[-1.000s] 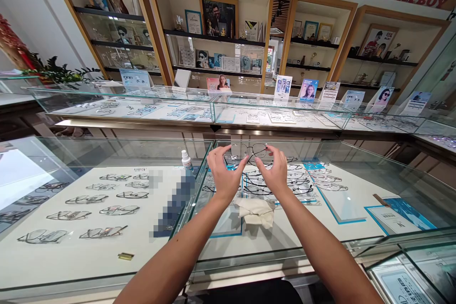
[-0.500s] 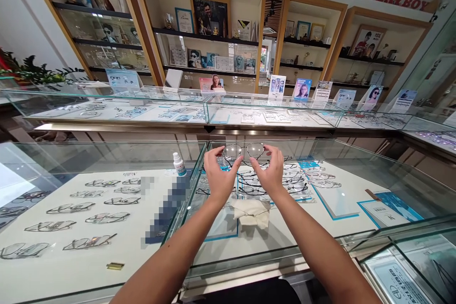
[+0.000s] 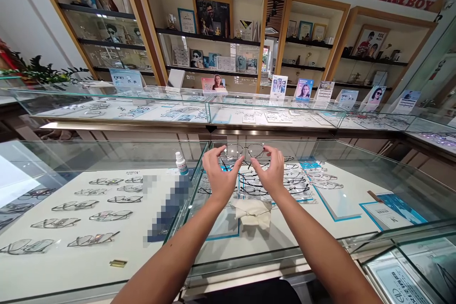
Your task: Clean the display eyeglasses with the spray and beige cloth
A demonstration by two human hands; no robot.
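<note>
Both my hands hold up one pair of thin-rimmed, round eyeglasses (image 3: 245,151) above the glass display counter (image 3: 221,259). My left hand (image 3: 221,171) pinches the left side of the frame between thumb and fingers. On the opposite side, my right hand (image 3: 269,170) grips the frame in the same way. Below the hands a crumpled cream cloth (image 3: 252,213) lies on the glass. Several dark-framed glasses (image 3: 274,183) sit in rows in the case behind and under my hands.
A small white spray bottle (image 3: 181,163) stands left of my hands. More eyeglasses (image 3: 101,215) fill the left case, near a gold-coloured clip (image 3: 118,263). Blue-edged cards (image 3: 390,211) lie to the right. Across the way runs another glass counter (image 3: 171,110) before wooden shelves (image 3: 210,33).
The glasses tilt slightly, and the bright reflections on their lenses have faded. Both hands keep their hold, nearly in place. The whole view has shifted a little.
</note>
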